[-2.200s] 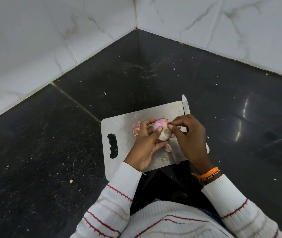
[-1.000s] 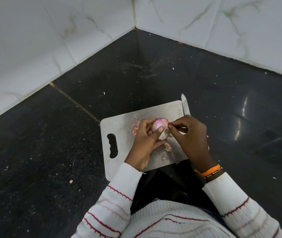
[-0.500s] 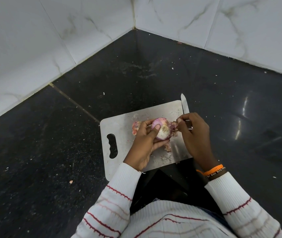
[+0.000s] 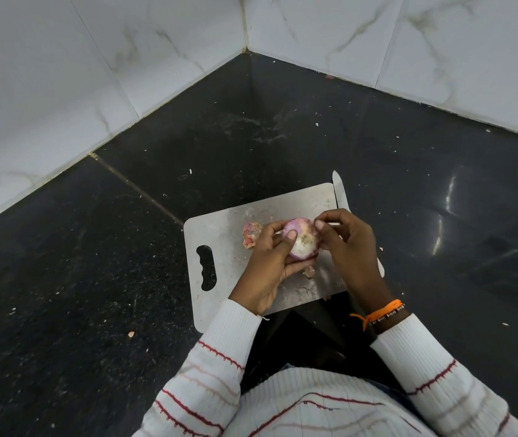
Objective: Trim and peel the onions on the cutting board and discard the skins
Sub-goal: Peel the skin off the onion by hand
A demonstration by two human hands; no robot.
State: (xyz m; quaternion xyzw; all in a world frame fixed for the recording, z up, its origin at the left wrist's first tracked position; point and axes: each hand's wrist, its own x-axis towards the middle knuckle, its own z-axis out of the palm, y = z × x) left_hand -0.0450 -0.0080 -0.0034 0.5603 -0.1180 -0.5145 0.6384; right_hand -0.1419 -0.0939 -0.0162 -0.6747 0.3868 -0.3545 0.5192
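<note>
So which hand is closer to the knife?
Right. The right hand lies over the knife, hiding most of it. The left hand holds the onion, farther away.

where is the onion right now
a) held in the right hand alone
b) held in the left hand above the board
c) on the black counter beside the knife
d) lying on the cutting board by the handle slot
b: the left hand cups the onion above the cutting board, while the right hand picks at its top edge.
</note>
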